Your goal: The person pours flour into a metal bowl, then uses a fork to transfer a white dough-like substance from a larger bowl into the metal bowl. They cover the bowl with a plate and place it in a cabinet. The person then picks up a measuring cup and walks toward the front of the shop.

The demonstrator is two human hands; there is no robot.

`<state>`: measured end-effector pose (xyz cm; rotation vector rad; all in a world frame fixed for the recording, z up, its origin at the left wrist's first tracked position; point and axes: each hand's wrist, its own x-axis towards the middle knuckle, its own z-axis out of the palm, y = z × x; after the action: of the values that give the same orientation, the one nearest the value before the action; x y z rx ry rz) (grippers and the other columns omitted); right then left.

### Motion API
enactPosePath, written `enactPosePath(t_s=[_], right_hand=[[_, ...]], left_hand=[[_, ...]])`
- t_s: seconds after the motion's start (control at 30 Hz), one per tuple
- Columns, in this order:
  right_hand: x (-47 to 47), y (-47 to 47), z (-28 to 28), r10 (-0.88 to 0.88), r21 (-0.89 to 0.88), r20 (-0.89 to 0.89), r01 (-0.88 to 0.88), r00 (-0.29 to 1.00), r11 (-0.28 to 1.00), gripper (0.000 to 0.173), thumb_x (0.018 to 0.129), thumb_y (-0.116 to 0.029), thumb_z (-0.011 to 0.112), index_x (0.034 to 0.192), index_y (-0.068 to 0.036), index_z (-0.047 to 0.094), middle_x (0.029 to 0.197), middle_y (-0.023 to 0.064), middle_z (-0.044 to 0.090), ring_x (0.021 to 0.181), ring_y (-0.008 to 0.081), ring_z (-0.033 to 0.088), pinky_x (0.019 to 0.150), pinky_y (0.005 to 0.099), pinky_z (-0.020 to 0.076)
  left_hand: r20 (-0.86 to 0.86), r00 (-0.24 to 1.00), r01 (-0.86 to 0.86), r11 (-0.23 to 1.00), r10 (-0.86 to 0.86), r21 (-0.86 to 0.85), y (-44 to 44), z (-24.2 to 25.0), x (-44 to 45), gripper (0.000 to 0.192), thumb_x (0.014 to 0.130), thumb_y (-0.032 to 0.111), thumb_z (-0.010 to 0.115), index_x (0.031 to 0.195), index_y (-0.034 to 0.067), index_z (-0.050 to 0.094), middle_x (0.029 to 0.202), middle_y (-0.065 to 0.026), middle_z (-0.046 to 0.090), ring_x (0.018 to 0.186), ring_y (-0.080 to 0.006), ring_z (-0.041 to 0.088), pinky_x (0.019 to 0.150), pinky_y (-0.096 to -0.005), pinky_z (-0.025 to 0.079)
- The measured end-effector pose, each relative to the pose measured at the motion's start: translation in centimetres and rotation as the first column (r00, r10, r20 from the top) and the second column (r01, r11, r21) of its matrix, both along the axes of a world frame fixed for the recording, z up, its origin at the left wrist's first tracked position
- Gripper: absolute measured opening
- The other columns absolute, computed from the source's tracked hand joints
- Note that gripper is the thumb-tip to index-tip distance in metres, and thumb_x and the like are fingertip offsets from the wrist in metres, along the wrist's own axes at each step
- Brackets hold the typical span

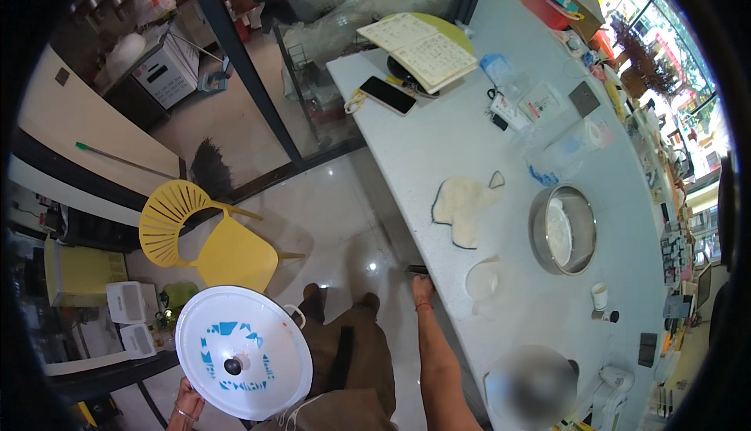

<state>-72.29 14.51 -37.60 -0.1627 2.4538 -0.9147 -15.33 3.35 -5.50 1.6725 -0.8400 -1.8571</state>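
At the lower left, my left hand (189, 400) grips the near edge of a white enamel pot with its lid (244, 352) on; the lid has blue patterns and a black knob. My right hand (423, 290) is at the counter's edge, closed around a dark object (417, 269) that is mostly hidden. On the white counter (405, 161) beyond it lie a cream cloth (463, 205) with dark edging and a translucent round item (484, 278). Farther right stands a deep steel bowl (563, 228) with white contents.
A yellow chair (237, 252) stands beyond the pot. The counter also holds a phone (388, 95), an open notebook (422, 49), a plastic-wrapped roll (572, 140), a white cup (599, 296) and a pale round item (499, 381) at its near end. A glass partition with a dark frame (246, 67) rises ahead.
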Motion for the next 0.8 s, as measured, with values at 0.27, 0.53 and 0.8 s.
enactPosePath(t_s=[0.27, 0.53, 0.8], right_hand=[[11.3, -3.7, 1.7, 0.005, -0.167, -0.252, -0.049, 0.968, 0.985, 0.047, 0.077, -0.019, 0.051, 0.119, 0.004, 0.049, 0.111, 0.0263, 0.056, 0.105, 0.0420, 0.051, 0.090, 0.0434, 0.0396], [17.2, -9.9, 21.9, 0.437, -0.586, 0.581, -0.019, 0.686, 0.810, 0.033, 0.093, -0.028, 0.045, 0.112, -0.002, 0.056, 0.106, 0.0056, 0.057, 0.095, 0.0134, 0.054, 0.074, 0.0281, 0.0453], [15.5, -13.3, 29.4, 0.652, -0.606, 0.574, -0.279, 0.496, 0.745, 0.015, 0.091, -0.005, 0.038, 0.101, -0.006, 0.050, 0.096, 0.0045, 0.058, 0.089, 0.0107, 0.054, 0.077, 0.0258, 0.0448]], left_hand=[[-0.055, 0.982, 0.181, 0.983, -0.181, 0.003, -9.0, -0.3, 1.2, 0.039, 0.064, -0.015, 0.056, 0.101, -0.001, 0.061, 0.093, -0.0088, 0.066, 0.082, -0.0194, 0.065, 0.073, -0.0305, 0.054], [-0.131, 0.937, 0.329, 0.944, -0.325, 0.009, -15.9, -1.0, -0.9, 0.034, 0.067, -0.007, 0.066, 0.100, 0.003, 0.064, 0.093, -0.0045, 0.067, 0.083, -0.0153, 0.064, 0.077, -0.0296, 0.051], [-0.118, 0.701, 0.710, 0.704, -0.704, 0.016, -22.6, -4.6, -3.3, 0.027, 0.067, -0.004, 0.071, 0.092, 0.001, 0.067, 0.077, 0.0017, 0.063, 0.072, -0.0052, 0.055, 0.068, -0.0236, 0.049]])
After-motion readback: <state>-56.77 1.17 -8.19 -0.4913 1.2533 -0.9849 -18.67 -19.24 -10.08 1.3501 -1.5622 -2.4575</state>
